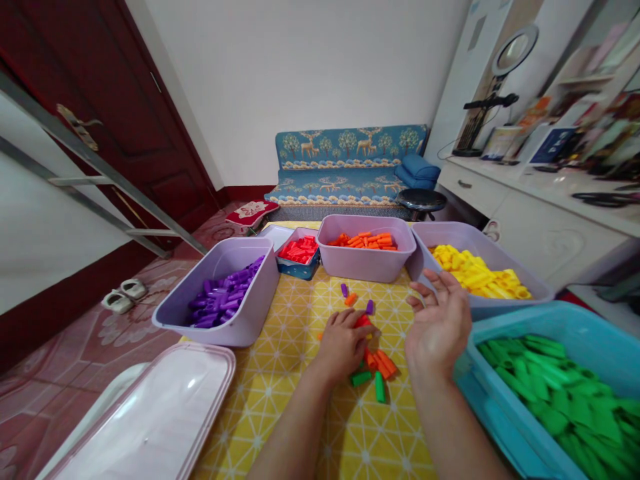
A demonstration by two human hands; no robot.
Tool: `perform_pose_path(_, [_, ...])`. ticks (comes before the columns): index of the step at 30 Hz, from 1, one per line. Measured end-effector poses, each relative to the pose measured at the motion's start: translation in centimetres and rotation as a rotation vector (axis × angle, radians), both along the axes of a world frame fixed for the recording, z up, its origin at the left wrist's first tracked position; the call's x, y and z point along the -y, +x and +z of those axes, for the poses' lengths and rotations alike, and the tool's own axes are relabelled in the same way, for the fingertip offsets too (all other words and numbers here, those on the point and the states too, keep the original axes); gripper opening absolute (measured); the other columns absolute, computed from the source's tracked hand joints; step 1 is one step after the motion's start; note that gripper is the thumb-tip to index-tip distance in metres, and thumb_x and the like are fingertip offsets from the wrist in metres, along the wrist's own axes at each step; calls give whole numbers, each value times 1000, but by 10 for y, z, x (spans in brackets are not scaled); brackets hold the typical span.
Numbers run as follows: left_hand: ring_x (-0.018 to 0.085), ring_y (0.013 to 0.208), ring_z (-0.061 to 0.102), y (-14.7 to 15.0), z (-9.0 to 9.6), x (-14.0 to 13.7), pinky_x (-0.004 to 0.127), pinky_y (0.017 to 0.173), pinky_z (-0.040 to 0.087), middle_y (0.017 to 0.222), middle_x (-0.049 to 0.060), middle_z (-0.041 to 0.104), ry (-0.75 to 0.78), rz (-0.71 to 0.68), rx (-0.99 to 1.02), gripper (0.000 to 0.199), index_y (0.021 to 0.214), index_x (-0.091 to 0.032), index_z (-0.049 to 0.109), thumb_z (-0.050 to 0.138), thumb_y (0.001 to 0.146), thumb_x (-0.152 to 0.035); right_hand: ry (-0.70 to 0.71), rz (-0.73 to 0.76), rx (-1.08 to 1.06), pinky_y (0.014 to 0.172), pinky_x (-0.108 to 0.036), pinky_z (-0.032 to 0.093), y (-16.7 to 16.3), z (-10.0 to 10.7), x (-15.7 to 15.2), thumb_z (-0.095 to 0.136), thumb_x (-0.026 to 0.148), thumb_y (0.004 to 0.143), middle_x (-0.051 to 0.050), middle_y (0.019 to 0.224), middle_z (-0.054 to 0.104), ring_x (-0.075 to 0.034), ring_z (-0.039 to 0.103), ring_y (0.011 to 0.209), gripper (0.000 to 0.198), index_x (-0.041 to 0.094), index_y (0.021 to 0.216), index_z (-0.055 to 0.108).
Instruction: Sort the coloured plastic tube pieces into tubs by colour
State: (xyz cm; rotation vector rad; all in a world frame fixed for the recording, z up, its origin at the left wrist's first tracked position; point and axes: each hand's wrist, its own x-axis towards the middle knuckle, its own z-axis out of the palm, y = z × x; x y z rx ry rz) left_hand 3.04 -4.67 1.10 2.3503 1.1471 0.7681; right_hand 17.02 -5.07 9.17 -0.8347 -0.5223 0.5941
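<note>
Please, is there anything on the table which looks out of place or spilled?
Two small purple plastic cylinders look out of place: they lie loose near orange plastic cylinders on the yellow patterned tablecloth, while the leftmost lilac plastic bin holds purple ones.

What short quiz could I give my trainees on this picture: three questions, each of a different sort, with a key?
1. Multiple choice. What colour are the pieces in the turquoise tub?
a) purple
b) green
c) yellow

2. True or false. The left hand is inside the turquoise tub.

3. Fill in the missing word. Between the small box of red pieces and the tub of yellow pieces stands a lilac tub of ____ pieces.

Key
1. b, green.
2. False: it is at the loose pieces on the yellow patterned tablecloth.
3. Orange.
</note>
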Motion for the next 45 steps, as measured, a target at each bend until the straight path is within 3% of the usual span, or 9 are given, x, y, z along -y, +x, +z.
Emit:
perform_pose_path(4, [27,109,55,-1,-10,-5,42,96,43,117,9,62,-63,91,177,36,104,-26,73,62,73,-10,-59,56,11,56,-21,42,-4,-13,-5,49,45,84,-6,103,62,-11,59,71,32,20,104,56])
perform_pose_path(9, [23,98,63,-7,-16,-14,38,90,49,104,10,68,-272,251,723,21,96,-20,74,63,79,-18,-316,304,302,55,-23,45,-12,-49,-15,53,51,82,-8,101,65,-14,60,71,36,19,95,61])
perform_pose_path(16, [24,102,66,-14,-16,-22,36,94,48,107,12,72,-576,244,1257,47,104,-16,67,82,60,-24,-453,507,646,65,-32,51,-17,-88,-25,54,47,79,-9,92,69,-21,66,78,36,16,95,63])
perform_pose_path(21, [26,95,69,-16,-19,-24,38,90,50,99,14,74,-640,342,1283,50,99,-12,69,86,54,-26,-396,347,984,95,-44,43,-9,-95,-27,55,30,78,-9,106,68,-25,59,101,25,19,97,68])
perform_pose_path(27, [28,96,69,-18,-15,-24,38,87,52,102,15,73,-538,468,1274,48,100,-11,70,84,58,-29,-386,287,1494,112,-52,23,-7,-102,-28,64,39,78,-8,146,42,-33,25,138,64,18,136,48])
perform_pose_path(30, [27,98,68,-17,-13,-23,37,87,53,105,15,72,-498,475,1310,42,98,-11,70,81,62,-32,-369,391,1517,110,-51,26,-10,-102,-28,65,38,78,-7,141,49,-31,32,135,61,21,135,49])
perform_pose_path(34, [24,97,68,-19,-13,-22,35,85,54,106,13,72,-501,494,1387,37,99,-12,69,78,67,-29,-278,497,1405,97,-38,41,-14,-96,-26,62,30,82,-7,111,66,-21,56,107,25,21,105,66])
perform_pose_path(39, [20,98,69,-35,8,-43,32,93,51,109,14,70,-590,561,1539,25,99,-11,66,66,74,-7,-253,538,1317,93,-36,42,-14,-97,-24,61,27,83,-5,104,67,-20,57,101,15,22,96,69])
perform_pose_path(45, [21,127,50,-58,65,-96,35,106,40,138,13,53,-372,463,1444,73,144,-20,33,57,77,-2,-250,548,1293,91,-36,43,-12,-105,-29,59,21,82,-7,101,67,-20,58,99,16,20,95,68])
